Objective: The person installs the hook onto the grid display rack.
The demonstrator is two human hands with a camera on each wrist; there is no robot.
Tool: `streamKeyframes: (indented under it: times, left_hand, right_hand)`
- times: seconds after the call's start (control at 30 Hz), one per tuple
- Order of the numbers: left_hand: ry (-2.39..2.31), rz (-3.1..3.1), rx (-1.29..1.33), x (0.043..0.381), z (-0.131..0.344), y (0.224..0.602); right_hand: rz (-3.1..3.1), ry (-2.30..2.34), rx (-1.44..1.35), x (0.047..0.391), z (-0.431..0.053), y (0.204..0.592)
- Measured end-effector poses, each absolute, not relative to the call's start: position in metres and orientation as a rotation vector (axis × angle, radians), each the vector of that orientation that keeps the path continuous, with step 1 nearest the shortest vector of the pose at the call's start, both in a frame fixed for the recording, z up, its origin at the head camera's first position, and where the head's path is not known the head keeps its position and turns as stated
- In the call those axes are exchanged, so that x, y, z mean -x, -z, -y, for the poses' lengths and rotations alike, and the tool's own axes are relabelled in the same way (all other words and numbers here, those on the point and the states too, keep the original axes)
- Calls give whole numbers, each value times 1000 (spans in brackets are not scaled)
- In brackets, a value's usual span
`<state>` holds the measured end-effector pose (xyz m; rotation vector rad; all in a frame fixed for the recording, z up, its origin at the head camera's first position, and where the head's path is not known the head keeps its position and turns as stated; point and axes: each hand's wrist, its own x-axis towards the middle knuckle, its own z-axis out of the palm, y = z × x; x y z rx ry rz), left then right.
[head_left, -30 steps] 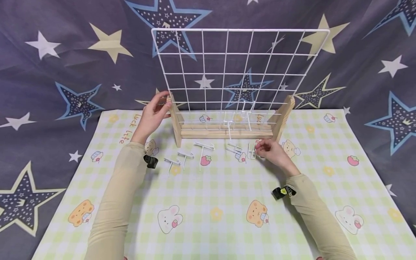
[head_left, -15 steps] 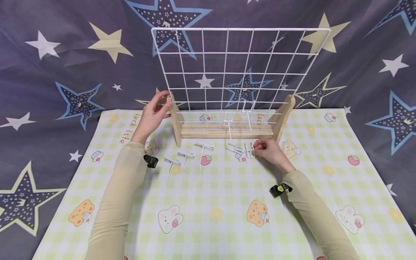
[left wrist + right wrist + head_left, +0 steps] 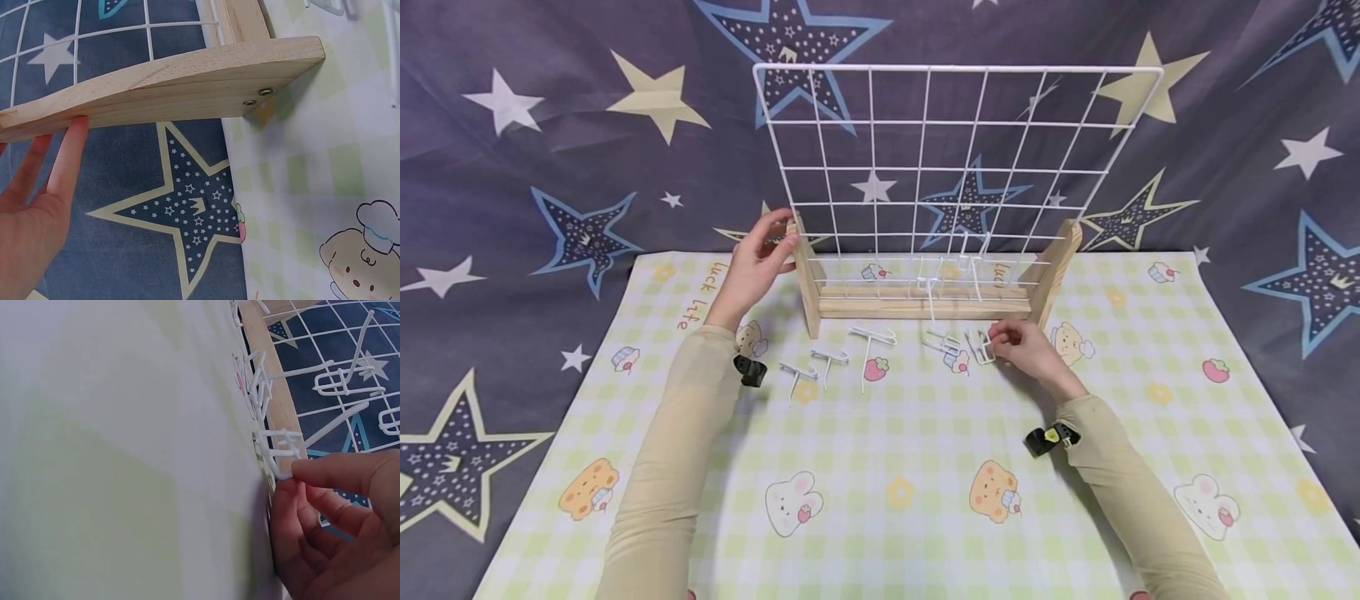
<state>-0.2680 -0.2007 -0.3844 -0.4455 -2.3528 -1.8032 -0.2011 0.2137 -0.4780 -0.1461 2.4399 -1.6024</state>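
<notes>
The right hand [image 3: 1028, 350] pinches a white hook [image 3: 284, 452] in its grip, before the wire rack [image 3: 919, 169] on the bench [image 3: 895, 425]; the left hand [image 3: 756, 265] (fingers apart) touches the rack's wooden side [image 3: 808, 283].

I am in what looks like a small indoor recording corner; home or studio, I cannot tell. Dark purple-blue fabric printed with stars [image 3: 490, 183] hangs beyond the far edge and both side edges of my green-and-white checked, cartoon-printed table [image 3: 895, 417], and I wear small black wrist cameras [image 3: 750, 371].
</notes>
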Motion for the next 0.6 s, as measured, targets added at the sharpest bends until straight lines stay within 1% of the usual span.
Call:
streamKeyframes:
  times: [0.33, 0.6]
  left_hand:
    - [1813, 2354, 434, 267, 200, 380]
    - [1802, 2339, 428, 268, 200, 386]
  right_hand:
    - [-2424, 1684, 187, 203, -216, 480]
    - [-2457, 1754, 241, 202, -216, 477]
